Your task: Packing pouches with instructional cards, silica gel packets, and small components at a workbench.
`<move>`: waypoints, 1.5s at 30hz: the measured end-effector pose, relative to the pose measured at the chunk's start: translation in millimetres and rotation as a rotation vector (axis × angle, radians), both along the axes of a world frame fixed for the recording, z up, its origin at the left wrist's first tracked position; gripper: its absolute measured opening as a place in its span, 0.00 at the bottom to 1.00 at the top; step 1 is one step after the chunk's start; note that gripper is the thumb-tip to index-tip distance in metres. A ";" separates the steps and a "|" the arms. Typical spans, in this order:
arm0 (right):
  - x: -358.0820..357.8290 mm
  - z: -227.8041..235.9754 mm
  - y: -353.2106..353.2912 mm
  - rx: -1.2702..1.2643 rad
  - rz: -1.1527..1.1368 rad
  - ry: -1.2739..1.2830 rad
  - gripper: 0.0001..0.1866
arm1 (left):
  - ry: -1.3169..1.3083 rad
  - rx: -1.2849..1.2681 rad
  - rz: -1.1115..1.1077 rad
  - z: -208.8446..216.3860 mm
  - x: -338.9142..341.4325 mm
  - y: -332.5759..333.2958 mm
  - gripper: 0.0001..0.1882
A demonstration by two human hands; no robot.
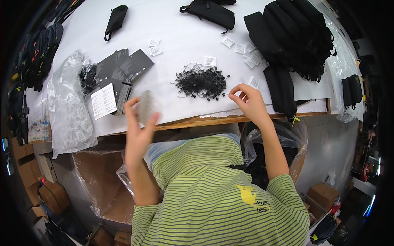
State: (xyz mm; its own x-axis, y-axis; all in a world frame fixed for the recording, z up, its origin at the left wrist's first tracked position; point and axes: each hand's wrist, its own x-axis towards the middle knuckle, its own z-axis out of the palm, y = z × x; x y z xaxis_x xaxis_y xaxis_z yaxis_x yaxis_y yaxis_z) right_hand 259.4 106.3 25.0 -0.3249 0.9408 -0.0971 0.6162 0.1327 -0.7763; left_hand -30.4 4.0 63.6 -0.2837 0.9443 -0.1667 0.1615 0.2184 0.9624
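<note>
Blurred by motion, a hang tag card (146,108) is held between the thumb and fingers of my left hand (138,137), above the table's near edge. My right hand (251,103) is closed in a pinch on the end of a thin black tag string (227,94), at the right side of a tangled pile of black tag strings (201,83). To the left of the pile lie fanned stacks of dark grey hang tags (110,67). A white printed hang tag (103,101) lies face up at their near side.
Small white packets (252,59) are scattered beyond the strings. A heap of black pouches (287,37) fills the right, with one pouch (280,90) reaching the near edge. More pouches (211,14) lie at the back. A clear bag of packets (74,110) hangs over the left edge.
</note>
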 end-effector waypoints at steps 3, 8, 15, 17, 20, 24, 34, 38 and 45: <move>-8.9 1.7 -17.4 -0.262 -0.145 0.554 0.05 | 0.023 0.061 -0.170 -11.1 37.7 10.8 0.42; -33.3 20.8 -42.6 -0.397 -0.102 0.763 0.02 | -0.184 0.085 -0.088 -25.4 69.2 6.4 0.24; -65.1 29.4 -59.4 0.010 -0.157 0.491 0.04 | -0.148 0.125 -0.025 -22.8 75.7 -1.0 0.07; -66.9 27.4 -61.5 0.090 -0.140 0.435 0.04 | -0.096 0.143 -0.005 -21.6 76.7 -3.1 0.07; -67.7 24.6 -62.3 0.226 -0.111 0.358 0.04 | 0.080 0.232 -0.019 -17.5 77.6 -2.1 0.06; -65.1 26.6 -61.2 0.074 -0.102 0.412 0.05 | 0.335 0.426 -0.135 -19.9 71.2 -0.5 0.06; -51.7 22.7 -51.8 -0.353 0.136 0.550 0.04 | -0.461 0.000 -0.368 -27.6 52.1 1.2 0.05; -60.2 17.8 -45.7 -0.524 0.140 0.815 0.04 | -0.415 0.064 -0.382 -25.0 47.7 7.4 0.05; -48.9 -13.8 -9.5 -0.806 0.177 0.939 0.05 | 0.234 0.237 -0.581 -36.2 0.7 112.3 0.08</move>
State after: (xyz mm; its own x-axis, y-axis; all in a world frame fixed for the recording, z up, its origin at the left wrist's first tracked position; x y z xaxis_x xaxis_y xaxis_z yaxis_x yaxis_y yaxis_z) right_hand 210.5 96.8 11.3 -0.6966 0.6577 -0.2868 -0.1970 -0.5597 -0.8049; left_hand -29.7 116.3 27.4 0.2790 0.9579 0.0684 0.3993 -0.1805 0.8989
